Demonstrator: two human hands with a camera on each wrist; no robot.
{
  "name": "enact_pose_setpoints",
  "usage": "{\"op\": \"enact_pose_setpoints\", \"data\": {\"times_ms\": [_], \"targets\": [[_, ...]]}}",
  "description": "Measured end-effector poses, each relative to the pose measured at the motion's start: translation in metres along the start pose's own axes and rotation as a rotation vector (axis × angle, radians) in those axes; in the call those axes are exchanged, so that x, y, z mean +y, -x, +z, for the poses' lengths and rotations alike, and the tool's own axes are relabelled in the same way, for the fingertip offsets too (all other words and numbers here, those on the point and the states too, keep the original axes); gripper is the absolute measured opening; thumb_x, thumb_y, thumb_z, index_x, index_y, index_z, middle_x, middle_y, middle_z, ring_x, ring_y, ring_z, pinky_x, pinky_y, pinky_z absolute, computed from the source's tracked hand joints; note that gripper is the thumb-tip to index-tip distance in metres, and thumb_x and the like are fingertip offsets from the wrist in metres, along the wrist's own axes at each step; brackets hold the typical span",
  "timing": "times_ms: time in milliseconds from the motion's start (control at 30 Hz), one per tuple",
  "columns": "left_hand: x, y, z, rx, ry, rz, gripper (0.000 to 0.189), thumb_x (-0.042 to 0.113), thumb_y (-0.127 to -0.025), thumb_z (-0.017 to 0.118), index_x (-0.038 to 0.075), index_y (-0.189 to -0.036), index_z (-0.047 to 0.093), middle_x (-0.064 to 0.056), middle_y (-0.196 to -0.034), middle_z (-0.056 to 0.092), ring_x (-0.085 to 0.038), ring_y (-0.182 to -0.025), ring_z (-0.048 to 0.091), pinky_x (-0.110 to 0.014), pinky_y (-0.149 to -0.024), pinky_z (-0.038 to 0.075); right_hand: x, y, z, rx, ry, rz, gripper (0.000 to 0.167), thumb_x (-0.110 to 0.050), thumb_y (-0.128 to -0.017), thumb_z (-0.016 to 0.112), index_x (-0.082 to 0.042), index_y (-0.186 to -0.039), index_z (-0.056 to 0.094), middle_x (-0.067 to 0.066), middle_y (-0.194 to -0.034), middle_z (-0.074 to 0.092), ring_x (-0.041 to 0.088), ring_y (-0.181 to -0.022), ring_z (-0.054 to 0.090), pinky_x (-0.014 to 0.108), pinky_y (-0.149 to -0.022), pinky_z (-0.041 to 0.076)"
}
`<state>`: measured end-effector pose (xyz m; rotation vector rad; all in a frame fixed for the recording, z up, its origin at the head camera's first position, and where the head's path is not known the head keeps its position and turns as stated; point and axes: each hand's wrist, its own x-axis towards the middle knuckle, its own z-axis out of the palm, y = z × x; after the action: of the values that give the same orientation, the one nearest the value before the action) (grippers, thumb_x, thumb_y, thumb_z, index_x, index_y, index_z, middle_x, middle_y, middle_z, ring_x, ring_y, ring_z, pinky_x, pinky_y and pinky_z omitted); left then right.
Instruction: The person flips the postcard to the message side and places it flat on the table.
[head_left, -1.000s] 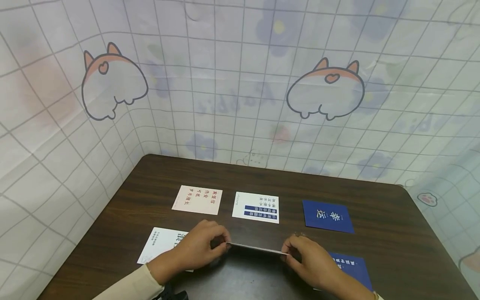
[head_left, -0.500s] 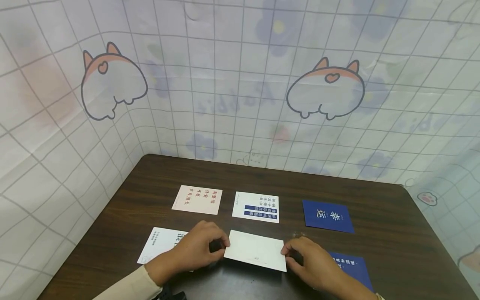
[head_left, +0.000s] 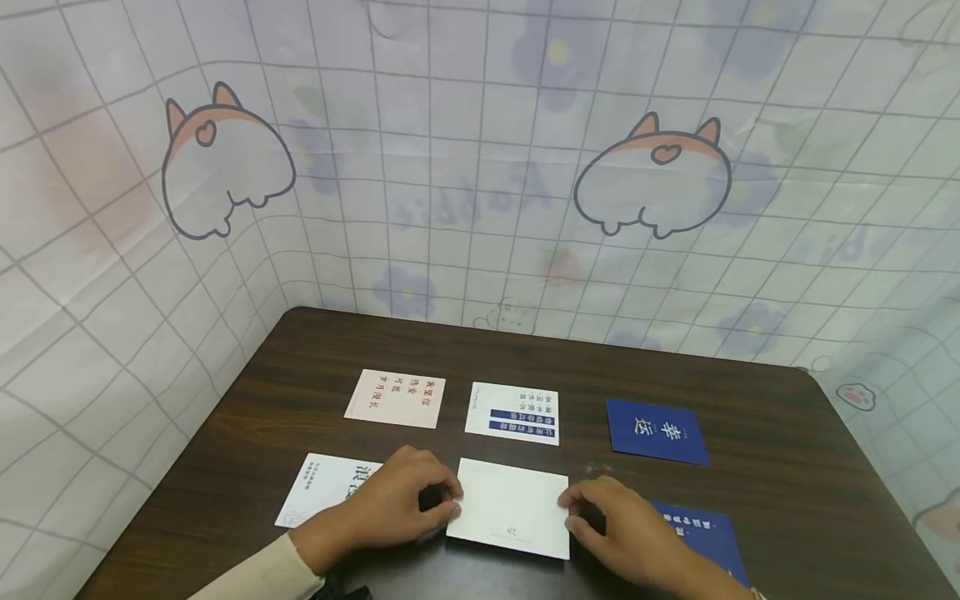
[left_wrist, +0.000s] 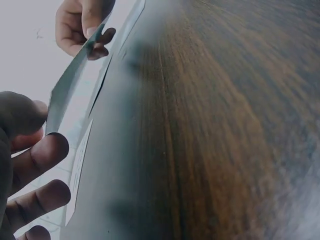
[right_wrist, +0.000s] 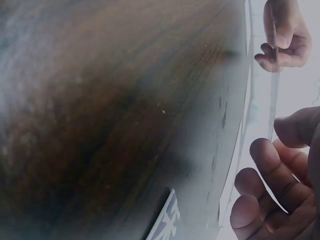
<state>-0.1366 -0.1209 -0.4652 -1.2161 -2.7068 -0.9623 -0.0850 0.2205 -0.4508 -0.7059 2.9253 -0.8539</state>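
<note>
A white card with a small faint mark near its lower edge lies between my two hands in the head view. My left hand pinches its left edge between thumb and fingers. At the opposite edge, my right hand pinches it the same way. The left wrist view shows the card raised above the tabletop and tilted. Seen from the right wrist, the card is nearly edge-on. A white card with dark characters is partly hidden behind my left hand, and a blue card behind my right.
Farther back on the dark wooden table lie a pale pink card, a white card with blue bars and a blue card with light characters. A patterned grid cloth hangs behind and beside the table.
Between my hands the card has turned from edge-on to showing its white face, then tipped flatter with its near edge lower. Both hands stay nearly in place, still gripping it.
</note>
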Motion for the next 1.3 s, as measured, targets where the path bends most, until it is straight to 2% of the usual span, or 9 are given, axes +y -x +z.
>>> {"op": "enact_pose_setpoints", "data": {"times_ms": [167,500,767,1300], "targets": [[0.0009,0.0002,0.0006,-0.032,-0.016,-0.008,0.012,0.027,-0.09,0.08,0.028,-0.101,0.076,0.03,-0.084,0.055,0.0,-0.087,0.052,-0.033,-0.085,0.041,0.0006,0.0008,0.0017,-0.026,0.009,0.007,0.02,-0.02,-0.093,0.076,-0.023,-0.112,0.07,-0.025,-0.093,0.054,0.0,-0.089,0.052,0.032,-0.082,0.052],[0.0041,-0.0009,0.0036,-0.076,-0.076,-0.037,0.011,0.03,-0.088,0.079,0.028,-0.099,0.078,0.028,-0.078,0.051,0.0,-0.083,0.047,-0.032,-0.083,0.038,0.0008,-0.0012,0.0038,-0.097,0.02,0.021,0.022,-0.026,-0.092,0.078,-0.024,-0.113,0.071,-0.025,-0.091,0.054,0.001,-0.087,0.051,0.029,-0.076,0.05],[0.003,-0.001,0.0072,-0.098,-0.144,-0.003,0.012,0.033,-0.086,0.08,0.028,-0.096,0.076,0.027,-0.074,0.05,0.002,-0.079,0.046,-0.033,-0.085,0.038,0.0004,-0.0014,0.0062,-0.099,0.051,-0.005,0.024,-0.025,-0.09,0.079,-0.024,-0.113,0.072,-0.024,-0.09,0.054,0.0,-0.085,0.05,0.029,-0.073,0.049],[0.0011,-0.0018,0.008,-0.122,-0.171,0.007,0.014,0.035,-0.088,0.079,0.027,-0.098,0.077,0.028,-0.073,0.049,0.002,-0.078,0.045,-0.034,-0.087,0.037,-0.0019,-0.0021,0.0065,-0.11,0.07,0.002,0.024,-0.024,-0.09,0.078,-0.024,-0.113,0.073,-0.024,-0.09,0.053,0.0,-0.084,0.049,0.028,-0.071,0.048]]}}
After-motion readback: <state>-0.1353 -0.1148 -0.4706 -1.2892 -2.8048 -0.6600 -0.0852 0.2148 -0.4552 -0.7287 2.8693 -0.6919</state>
